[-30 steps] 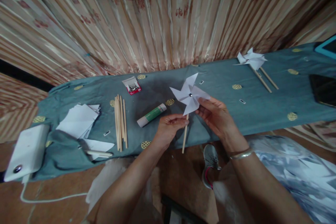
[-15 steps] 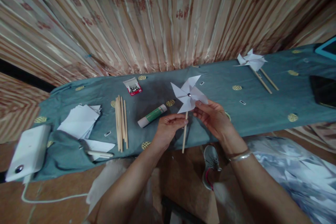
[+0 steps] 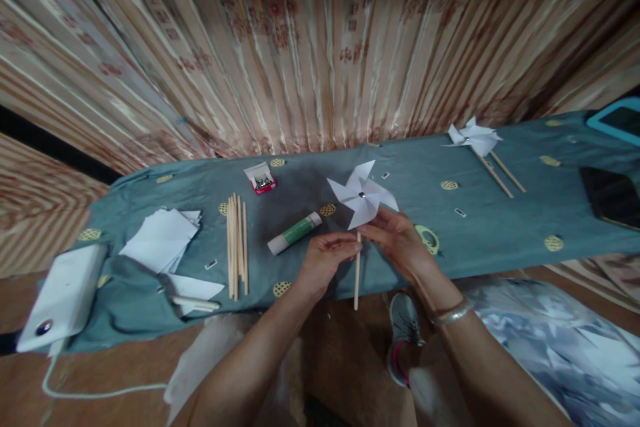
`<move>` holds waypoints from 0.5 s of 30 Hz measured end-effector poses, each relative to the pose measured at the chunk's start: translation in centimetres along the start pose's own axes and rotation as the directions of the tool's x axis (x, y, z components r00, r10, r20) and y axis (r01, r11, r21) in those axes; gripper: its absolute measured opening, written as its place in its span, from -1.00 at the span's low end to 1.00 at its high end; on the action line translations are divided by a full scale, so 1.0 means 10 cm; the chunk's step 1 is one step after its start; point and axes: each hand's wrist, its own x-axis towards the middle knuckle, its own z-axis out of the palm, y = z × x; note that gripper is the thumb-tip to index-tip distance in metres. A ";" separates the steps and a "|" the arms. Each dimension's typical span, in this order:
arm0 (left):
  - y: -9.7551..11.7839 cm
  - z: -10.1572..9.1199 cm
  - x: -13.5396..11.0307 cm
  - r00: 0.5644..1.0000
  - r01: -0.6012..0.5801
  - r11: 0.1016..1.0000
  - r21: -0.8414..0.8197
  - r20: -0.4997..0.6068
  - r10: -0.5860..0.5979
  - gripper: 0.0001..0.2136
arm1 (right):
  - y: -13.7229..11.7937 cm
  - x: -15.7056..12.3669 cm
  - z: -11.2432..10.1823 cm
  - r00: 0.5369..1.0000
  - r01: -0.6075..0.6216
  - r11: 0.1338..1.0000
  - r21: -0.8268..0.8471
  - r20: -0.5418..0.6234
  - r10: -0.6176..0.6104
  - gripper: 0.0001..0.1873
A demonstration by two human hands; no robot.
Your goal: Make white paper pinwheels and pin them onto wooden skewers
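A white paper pinwheel (image 3: 367, 203) with a silver pin at its centre is held upright over the front of the table. Its thin wooden stick (image 3: 357, 280) hangs down past the cloth's edge. My left hand (image 3: 323, 263) pinches that stick just below the paper blades. Closed at the top of the stick, my right hand (image 3: 397, 240) has its thumb and fingers against the lower blades; the fingertips are partly hidden. Left of the hands lies a green and white glue stick (image 3: 296, 233). Behind it stands an open red and white box (image 3: 262, 181) of shiny metal pins.
Wooden sticks (image 3: 235, 247) and stacked white paper (image 3: 163, 237) lie left on the teal tablecloth (image 3: 320, 167), near a white corded device (image 3: 65, 297). A light-green ring-shaped object (image 3: 427, 239) sits by my right wrist. Pinwheels (image 3: 477, 139) and a dark phone (image 3: 607, 193) lie right.
My right hand has moved down from the blade to the top of the stick, and the pinwheel has turned slightly. The light-green ring now shows more. The whole view has shifted a little.
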 end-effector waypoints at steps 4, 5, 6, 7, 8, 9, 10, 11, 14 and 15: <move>-0.01 -0.01 -0.02 1.000 0.008 1.000 0.021 0.006 -0.008 -0.69 | 0.01 0.01 -0.02 0.999 0.054 0.998 -0.017 0.002 -0.054 -0.61; -0.02 -0.01 -0.02 1.000 0.008 1.000 0.022 0.007 -0.009 -0.68 | 0.00 0.02 -0.03 0.998 0.056 0.998 -0.021 0.020 -0.055 -0.61; -0.02 -0.02 -0.02 1.000 0.008 1.000 0.023 0.008 -0.008 -0.69 | -0.02 0.02 -0.04 0.998 0.051 0.998 -0.022 0.036 -0.051 -0.61; -0.02 -0.03 -0.02 1.000 0.008 1.000 0.026 0.008 -0.008 -0.69 | -0.04 0.02 -0.05 0.998 0.046 0.999 -0.016 0.042 -0.045 -0.60; -0.02 -0.04 -0.02 1.000 0.009 0.999 0.030 0.010 -0.009 -0.70 | -0.08 0.02 -0.07 0.998 0.039 0.999 0.000 0.039 -0.039 -0.59; -0.03 -0.05 -0.02 1.000 0.012 0.999 0.036 0.012 -0.013 -0.71 | -0.11 0.02 -0.09 0.999 0.033 0.999 0.024 0.022 -0.033 -0.58; -0.04 -0.06 -0.02 1.000 0.020 0.999 0.042 0.017 -0.021 -0.72 | -0.15 0.02 -0.11 0.999 0.032 0.998 0.056 -0.007 -0.032 -0.57; -0.04 -0.07 -0.02 0.999 0.030 0.998 0.049 0.024 -0.031 -0.72 | -0.18 0.03 -0.13 0.999 0.036 0.996 0.082 -0.039 -0.033 -0.56; -0.08 -0.09 -0.04 0.996 0.066 0.994 0.087 0.059 -0.071 -0.71 | -0.26 0.04 -0.20 0.986 0.037 0.996 0.082 -0.162 -0.023 -0.54; -0.09 -0.09 -0.05 0.994 0.076 0.992 0.102 0.068 -0.084 -0.71 | -0.28 0.05 -0.21 0.979 0.027 0.997 0.066 -0.202 -0.013 -0.54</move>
